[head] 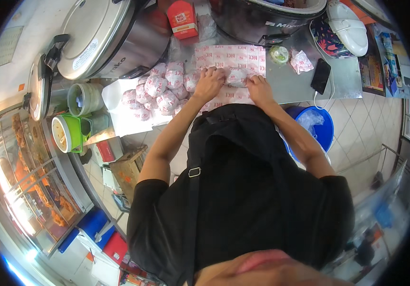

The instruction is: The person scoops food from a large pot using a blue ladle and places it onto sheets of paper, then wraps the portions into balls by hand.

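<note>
A bundle in printed wrapping paper lies on a stack of flat printed paper sheets on the table. My left hand grips the paper at the bundle's left end, with fingers bent. At its right end, my right hand pinches the paper. The bundle's contents are hidden by the wrap. Just left of my left hand, several round paper-wrapped bundles are piled up.
A large rice cooker stands left, and another cooker is behind the sheets. A red carton, a small tub, crumpled paper and a phone on a cable surround the work. A blue bin stands below right.
</note>
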